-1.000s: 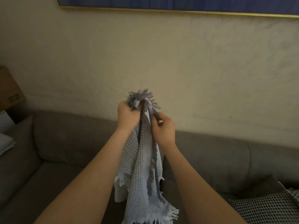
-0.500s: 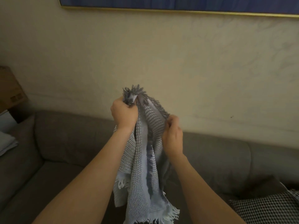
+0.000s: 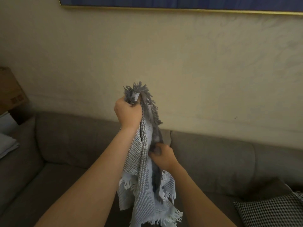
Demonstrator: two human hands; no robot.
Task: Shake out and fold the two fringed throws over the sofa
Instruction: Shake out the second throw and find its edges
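A grey-blue waffle-weave throw [image 3: 144, 182] with fringed edges hangs bunched in front of me, above the grey sofa [image 3: 68, 141]. My left hand [image 3: 128, 113] grips its top corner in a fist, and a tuft of fringe sticks up above that fist. Lower down, my right hand [image 3: 163, 155] pinches the fringed edge at the throw's right side. The throw's bottom fringe dangles near the frame's lower edge. A second throw is not clearly visible.
A black-and-white checked cushion [image 3: 270, 210] lies on the sofa at the lower right. Pale folded fabric [image 3: 6, 145] and a cardboard box [image 3: 9, 92] sit at the far left. A beige wall with a gold-framed blue picture [image 3: 180, 2] rises behind the sofa.
My right hand has slid down the fringed edge, from beside my left hand to well below it. My left hand has stayed up, holding the top corner.
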